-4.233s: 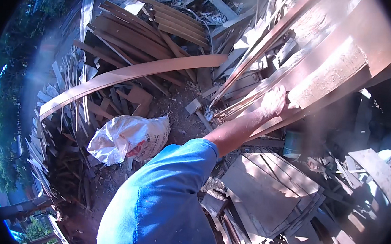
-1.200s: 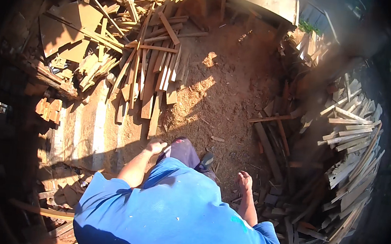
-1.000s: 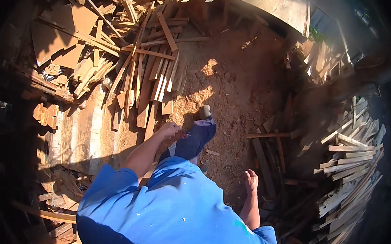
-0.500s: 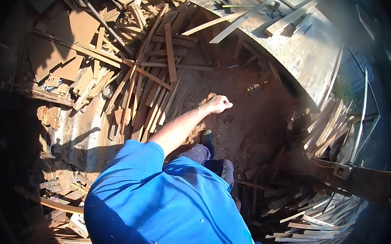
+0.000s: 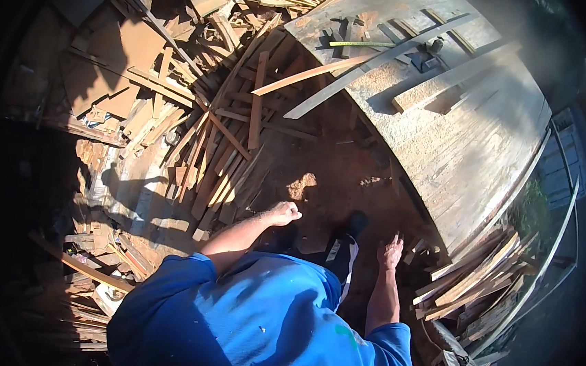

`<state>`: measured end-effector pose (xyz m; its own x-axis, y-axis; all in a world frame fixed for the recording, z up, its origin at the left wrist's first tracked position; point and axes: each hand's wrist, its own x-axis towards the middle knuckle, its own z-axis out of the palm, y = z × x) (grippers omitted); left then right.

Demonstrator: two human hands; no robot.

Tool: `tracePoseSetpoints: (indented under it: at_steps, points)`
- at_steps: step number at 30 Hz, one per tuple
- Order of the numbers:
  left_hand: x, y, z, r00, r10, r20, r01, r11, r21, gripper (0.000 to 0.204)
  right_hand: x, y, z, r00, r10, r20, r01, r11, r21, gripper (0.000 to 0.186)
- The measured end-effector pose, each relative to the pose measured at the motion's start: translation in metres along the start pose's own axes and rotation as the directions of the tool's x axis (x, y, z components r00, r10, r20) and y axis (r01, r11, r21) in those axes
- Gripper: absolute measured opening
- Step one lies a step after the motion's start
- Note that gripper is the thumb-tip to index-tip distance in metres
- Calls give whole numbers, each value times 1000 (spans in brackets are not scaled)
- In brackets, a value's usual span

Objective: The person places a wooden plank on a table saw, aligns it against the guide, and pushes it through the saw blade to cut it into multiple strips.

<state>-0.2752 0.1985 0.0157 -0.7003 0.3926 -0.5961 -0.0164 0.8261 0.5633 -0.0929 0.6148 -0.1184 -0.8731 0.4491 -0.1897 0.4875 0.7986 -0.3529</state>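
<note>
My left hand (image 5: 284, 213) hangs over the brown ground, its fingers curled into a loose fist with nothing showing in them. My right hand (image 5: 391, 251) hangs lower on the right side, fingers stretched out and holding nothing. It is nearest to the close corner of a large pale worktable (image 5: 439, 167) and a stack of wood strips (image 5: 475, 276). On the worktable lie a long grey board (image 5: 378, 64), a thick light board (image 5: 445, 81) dusted with sawdust, and a yellow measuring tape blade (image 5: 362, 45).
A heap of loose wood strips (image 5: 231, 133) fills the ground on my left, with more offcuts (image 5: 229, 30) beyond it. Brown sheet panels (image 5: 134, 60) lie at the far left. A reddish strip (image 5: 308, 76) sticks out past the table's edge. A bent pale strip (image 5: 560, 238) curves up at the right.
My body has turned and stepped nearer the worktable, which shows more fully now. The left hand has drawn back toward me. My right hand has come into view.
</note>
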Motion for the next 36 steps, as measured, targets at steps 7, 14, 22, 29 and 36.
tracePoseSetpoints:
  at_steps: [7, 14, 22, 29, 36]
  points:
    - [-18, -13, -12, 980, -200, 1, 197, 966, 165, 40, 139, 28, -15, 965, -116, 235, 153, 977, -146, 45]
    - [167, 221, -117, 878, 248, -411, -238, 968, 75, 35, 154, 50, -11, 966, 64, 251, -17, 982, -187, 43]
    - [267, 356, -154, 870, 367, -329, -297, 923, 243, 43, 101, 79, -19, 957, 71, 280, -30, 988, -150, 42]
    - [207, 333, -83, 614, 539, -577, -608, 789, 89, 22, 95, 45, -47, 880, -128, 458, 164, 986, -40, 41]
    - [53, 161, 0, 956, 190, -223, -229, 959, -165, 18, 92, -81, -66, 631, -684, 366, 687, 712, 147, 33]
